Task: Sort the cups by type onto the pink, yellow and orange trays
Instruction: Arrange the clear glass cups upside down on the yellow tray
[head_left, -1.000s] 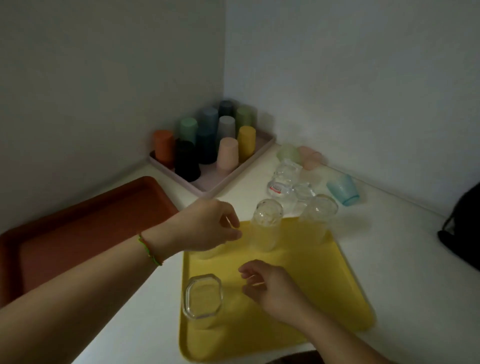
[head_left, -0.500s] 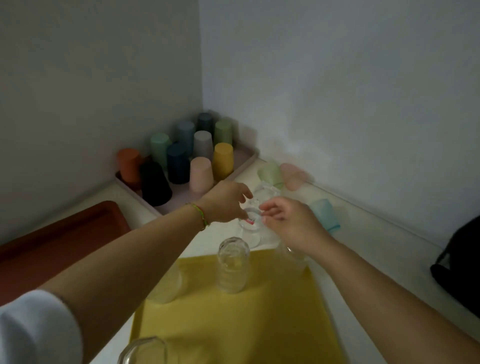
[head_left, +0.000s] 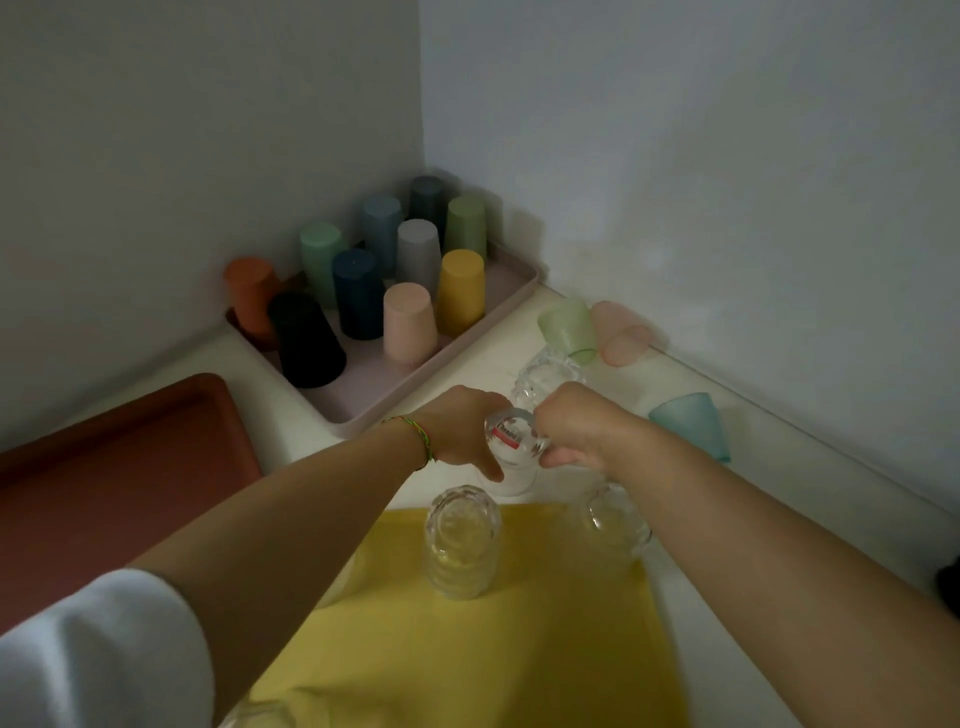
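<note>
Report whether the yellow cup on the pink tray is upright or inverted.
Inverted: the yellow cup shows its closed base on top, wider toward the pink tray.

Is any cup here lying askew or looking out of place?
The pale pink translucent cup by the right wall seems to lie on its side; the opaque cups on the pink tray stand inverted.
</note>
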